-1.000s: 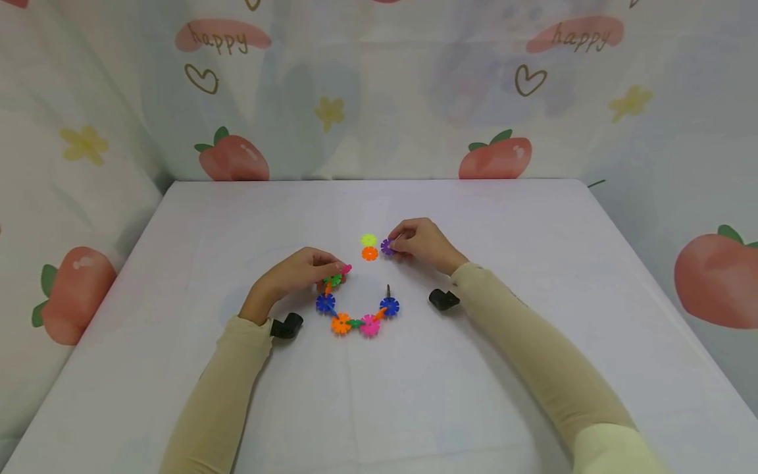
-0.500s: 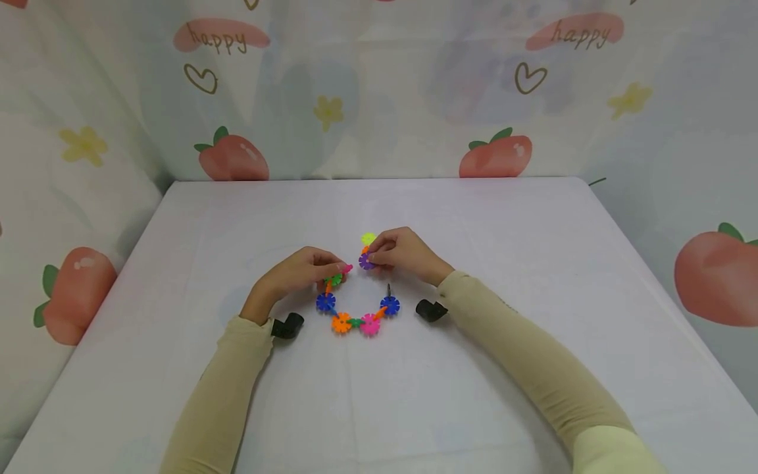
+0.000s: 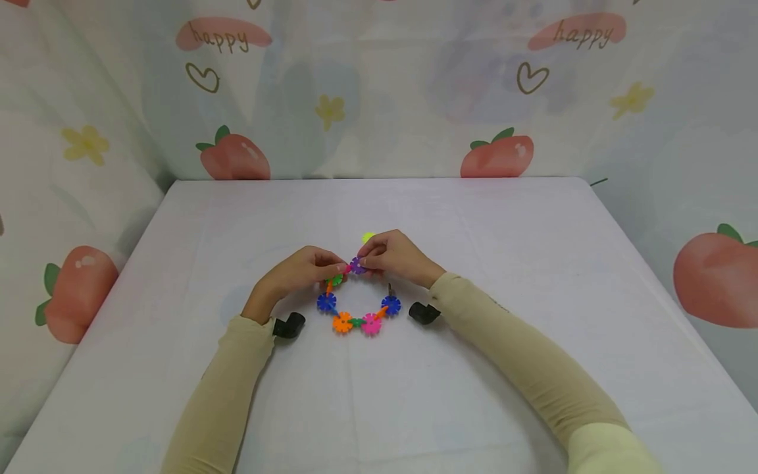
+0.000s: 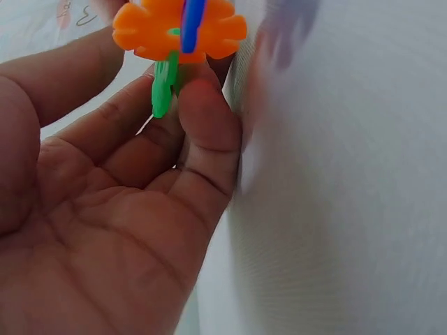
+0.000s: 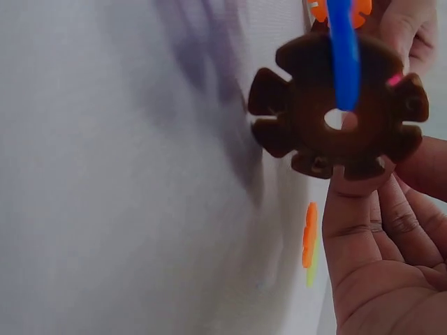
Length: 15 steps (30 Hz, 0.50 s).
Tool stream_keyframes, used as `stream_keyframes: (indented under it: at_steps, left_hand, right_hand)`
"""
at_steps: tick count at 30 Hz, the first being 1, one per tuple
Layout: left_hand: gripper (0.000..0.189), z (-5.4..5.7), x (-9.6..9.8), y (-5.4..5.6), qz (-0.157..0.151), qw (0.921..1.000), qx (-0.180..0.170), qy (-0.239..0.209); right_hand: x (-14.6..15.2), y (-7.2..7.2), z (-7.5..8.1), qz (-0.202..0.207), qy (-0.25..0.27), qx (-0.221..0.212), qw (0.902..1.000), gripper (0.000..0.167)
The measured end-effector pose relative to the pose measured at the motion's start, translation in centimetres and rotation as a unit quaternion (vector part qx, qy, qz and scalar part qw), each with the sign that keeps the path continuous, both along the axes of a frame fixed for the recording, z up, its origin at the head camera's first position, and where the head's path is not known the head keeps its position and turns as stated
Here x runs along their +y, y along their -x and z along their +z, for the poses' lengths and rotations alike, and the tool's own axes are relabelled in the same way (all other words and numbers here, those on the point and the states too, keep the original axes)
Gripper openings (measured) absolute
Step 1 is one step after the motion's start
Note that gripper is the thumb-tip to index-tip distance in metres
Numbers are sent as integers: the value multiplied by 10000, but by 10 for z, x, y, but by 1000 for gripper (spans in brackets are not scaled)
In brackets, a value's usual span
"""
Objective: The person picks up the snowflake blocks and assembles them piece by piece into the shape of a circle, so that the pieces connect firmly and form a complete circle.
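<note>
Notched plastic snowflake discs are slotted together in a curved chain on the table. My left hand (image 3: 303,271) pinches its left end, by a green disc (image 3: 336,280) and a small pink disc (image 3: 348,269). Between thumb and fingers, my right hand (image 3: 399,255) pinches a purple disc (image 3: 356,266), its edge right at the pink one. Along the chain come blue (image 3: 326,302), orange (image 3: 342,322) and pink (image 3: 371,323) discs. At the right end, a brown disc (image 5: 293,91) stands edge-up on a blue disc (image 3: 391,305). The left fingers hide part of the chain.
Behind the right hand lies a loose yellow disc (image 3: 368,236), partly covered; the right wrist view shows a loose orange disc (image 5: 309,234) beside it. Black wrist cameras (image 3: 289,325) jut from both sleeves. A patterned curtain (image 3: 391,99) hangs behind the white table (image 3: 462,395).
The right hand has carried the purple disc left and toward me, from beside the loose discs to the pink disc. The left hand and the chain have stayed nearly still.
</note>
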State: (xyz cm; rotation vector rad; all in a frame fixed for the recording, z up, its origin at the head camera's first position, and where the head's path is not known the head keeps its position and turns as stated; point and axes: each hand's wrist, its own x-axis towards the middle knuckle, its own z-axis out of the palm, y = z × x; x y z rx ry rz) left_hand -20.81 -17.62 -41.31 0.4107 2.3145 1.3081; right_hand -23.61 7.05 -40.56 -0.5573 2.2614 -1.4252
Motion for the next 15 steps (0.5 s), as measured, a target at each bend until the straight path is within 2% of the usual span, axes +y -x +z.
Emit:
stream_keyframes:
  at_steps: [9,15]
  left_hand:
    - [32,-1,2,-1,189,9997,104,152]
    - [28,0,4,0,206,9995,156,181]
  right_hand:
    - [-6,-1,2,69,-82,203,9997,11]
    - [-10,0,3,100,-132,255,9995,8]
